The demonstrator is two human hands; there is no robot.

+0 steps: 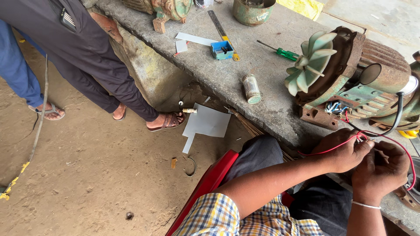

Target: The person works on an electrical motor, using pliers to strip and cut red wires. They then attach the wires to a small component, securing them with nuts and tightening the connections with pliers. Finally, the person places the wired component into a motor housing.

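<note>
Head view shows left hand (pixel 343 153) and right hand (pixel 379 168), fingers pinched closed on red wire (pixel 332 149), meeting beside the motor (pixel 350 83) on the counter (pixel 262 65) for close work.

Thin red wire (pixel 332 148) — slack, looping from the green motor (pixel 350 74) on the slab.

The hands (pixel 363 161) sit close together at the near edge of the surface (pixel 271 65), hemmed in by the motor (pixel 363 83) just above them, whose fan (pixel 308 59) juts leftward. A red wire (pixel 332 148) and a black cable (pixel 396 116) loop around the fingers. Left of the fan, bare surface lies open between the can (pixel 251 88), screwdriver (pixel 280 52) and blue box (pixel 222 50). Below the edge, the person's knee (pixel 258 157) and a red chair (pixel 210 183) fill the near side; another person's legs (pixel 109 87) block the far left.
</note>
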